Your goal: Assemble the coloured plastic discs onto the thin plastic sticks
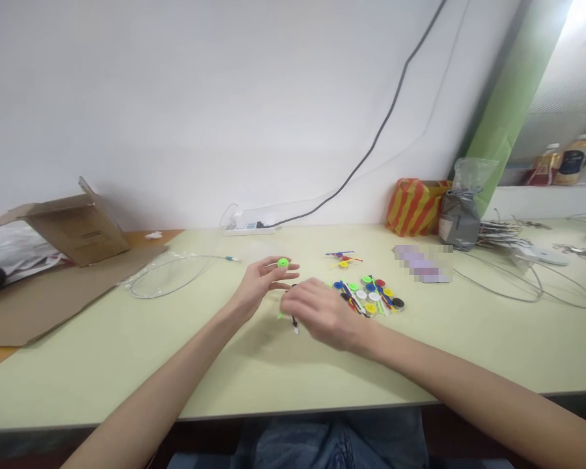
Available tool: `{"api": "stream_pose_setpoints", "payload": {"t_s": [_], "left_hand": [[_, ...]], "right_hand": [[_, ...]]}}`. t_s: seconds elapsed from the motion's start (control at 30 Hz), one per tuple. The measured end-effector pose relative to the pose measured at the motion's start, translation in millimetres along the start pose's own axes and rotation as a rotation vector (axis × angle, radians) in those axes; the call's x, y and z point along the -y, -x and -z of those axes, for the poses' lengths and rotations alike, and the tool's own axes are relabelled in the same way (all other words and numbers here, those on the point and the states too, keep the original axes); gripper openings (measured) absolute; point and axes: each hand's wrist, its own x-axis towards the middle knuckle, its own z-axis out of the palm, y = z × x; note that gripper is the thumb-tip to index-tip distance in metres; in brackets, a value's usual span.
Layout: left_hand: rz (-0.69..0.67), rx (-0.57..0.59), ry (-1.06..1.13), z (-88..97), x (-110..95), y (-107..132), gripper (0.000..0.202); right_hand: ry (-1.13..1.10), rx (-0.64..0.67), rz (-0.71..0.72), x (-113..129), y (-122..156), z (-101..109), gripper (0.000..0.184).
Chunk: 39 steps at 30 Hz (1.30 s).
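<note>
Left hand (pixel 261 280) near centre of frame, fingers partly spread; a green disc (pixel 282 263) sits against them, apparently held, clear of the tabletop. Right hand (pixel 320 312) just to its right and a little lower, fingers bent inward, tips hidden from view. From under them project a dark arrow with a white tip (pixel 295 326) and a bit of green plastic (pixel 280 316); whether these are gripped, cannot tell. Right of the right hand, a loose cluster of discs (pixel 371 296) in yellow, white, blue, green, red and black, coloured arrows mixed in among them. Above that cluster, a small group of arrow pieces (pixel 342 258), purple, red and yellow, lying apart. All on a pale green table (pixel 200 365). Further right, a pixelated purple item (pixel 422 264); behind it a red-and-yellow striped bag (pixel 410 207) and a grey bag (pixel 459 218) just beside it. Left of the hands, a coiled pale cable (pixel 163 293); at left edge, an open cardboard box (pixel 78 231). Upper centre: power strip (pixel 249 229) near the wall, black cord (pixel 385 117) rising toward upper right. Two bottles (pixel 561 163) at far upper right.
</note>
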Motion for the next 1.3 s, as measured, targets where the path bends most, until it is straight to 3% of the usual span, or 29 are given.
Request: {"api": "stream_pose_setpoints", "payload": {"t_s": [0.1, 0.23, 0.37, 0.5, 0.7, 1.0, 1.17, 1.3], "left_hand": [[0.017, 0.046, -0.011, -9.2, -5, -8, 0.045], [0.017, 0.146, -0.102, -28.8, -14, -20, 0.05], [-0.068, 0.085, -0.173, -44.3, -14, -26, 0.045], [-0.154, 0.012, -0.342, -45.1, -6, -19, 0.039], [-0.152, 0.03, -0.341, -47.5, -4, -4, 0.038], [-0.134, 0.03, -0.26, -55.8, -1, -2, 0.032], [-0.11, 0.04, -0.208, -56.5, 1, -4, 0.045], [-0.103, 0.124, -0.178, -55.6, 0, -5, 0.056]], "right_hand": [[-0.055, -0.192, -0.285, -22, 6, 19, 0.015], [-0.338, -0.308, -0.74, -50, 11, 26, 0.011], [-0.646, -0.38, -0.93, -58, 20, 26, 0.026], [-0.757, -0.379, -1.068, -46, 26, 24, 0.035], [-0.894, -0.356, -1.14, -32, 20, 16, 0.041], [-0.937, -0.276, -1.083, -33, 22, 25, 0.041], [-0.975, -0.291, -1.038, -34, 23, 25, 0.042], [-0.952, -0.317, -1.035, -35, 21, 28, 0.042]]}}
